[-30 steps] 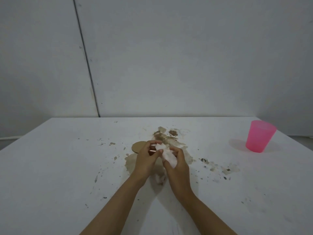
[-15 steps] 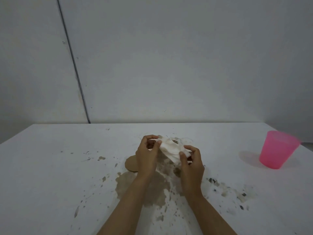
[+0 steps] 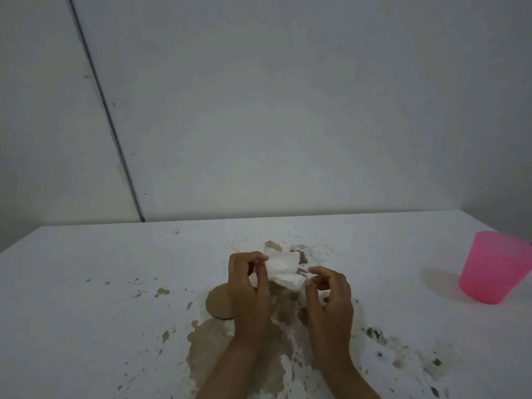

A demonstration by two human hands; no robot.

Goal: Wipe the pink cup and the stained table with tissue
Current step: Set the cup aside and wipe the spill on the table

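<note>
A white tissue (image 3: 283,267) is stretched between both hands above the middle of the white table (image 3: 72,283). My left hand (image 3: 249,286) pinches its left edge and my right hand (image 3: 328,300) pinches its right edge. Below them a brown stain (image 3: 210,352) spreads over the table, with dark specks (image 3: 377,335) to the right. The pink cup (image 3: 495,266) stands upright at the table's right edge, apart from both hands.
A round brown cardboard disc (image 3: 218,302) lies flat beside my left hand, partly hidden by it. Small brown spots (image 3: 162,291) scatter to the left. A grey wall (image 3: 288,110) rises right behind the table's far edge.
The hands have lifted the crumpled tissue off the stain and pulled it apart into a flatter sheet. The camera view has shifted; the cup stays where it was.
</note>
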